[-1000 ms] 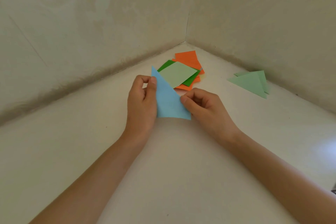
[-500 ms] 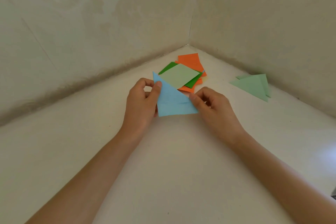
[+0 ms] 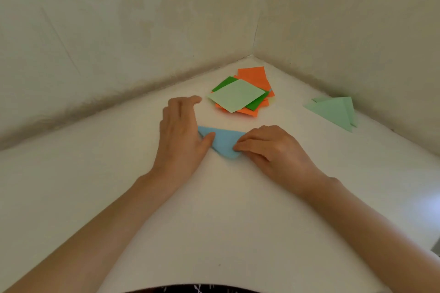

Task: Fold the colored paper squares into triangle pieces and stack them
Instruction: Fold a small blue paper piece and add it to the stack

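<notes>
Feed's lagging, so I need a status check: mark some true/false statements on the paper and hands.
1. The blue triangle lies on the table with the left hand and right hand on it. True.
2. An orange sheet tops the unfolded pile. False: a light green square is on top.
3. Folded light green triangles lie at the right near the wall. True.
4. The blue triangle already sits on those folded triangles. False: it lies apart from them.

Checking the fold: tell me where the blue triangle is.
Head view, centre: the blue triangle lies on the surface between left hand and right hand, nearer than the paper squares.
</notes>
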